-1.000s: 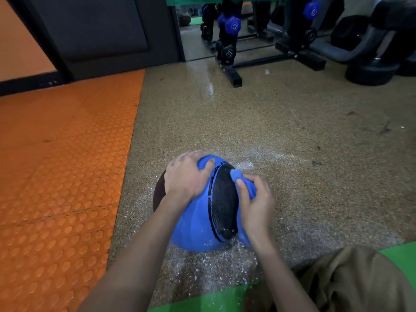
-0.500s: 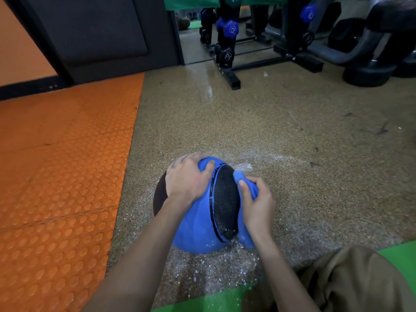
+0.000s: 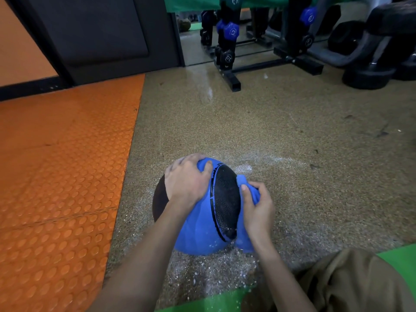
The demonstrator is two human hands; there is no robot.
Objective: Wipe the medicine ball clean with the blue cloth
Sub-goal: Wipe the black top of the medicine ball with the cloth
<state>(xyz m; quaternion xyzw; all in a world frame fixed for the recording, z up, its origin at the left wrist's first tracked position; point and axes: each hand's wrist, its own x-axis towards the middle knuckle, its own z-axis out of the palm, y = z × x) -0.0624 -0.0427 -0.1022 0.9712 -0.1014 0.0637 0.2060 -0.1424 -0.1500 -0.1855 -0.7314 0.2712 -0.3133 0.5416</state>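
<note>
On the medicine ball (image 3: 198,226), left hand (image 3: 186,183) lies spread; right hand (image 3: 258,208) clutches blue cloth (image 3: 242,181).

Blue-and-black medicine ball (image 3: 198,224), blue cloth (image 3: 246,186)
</note>
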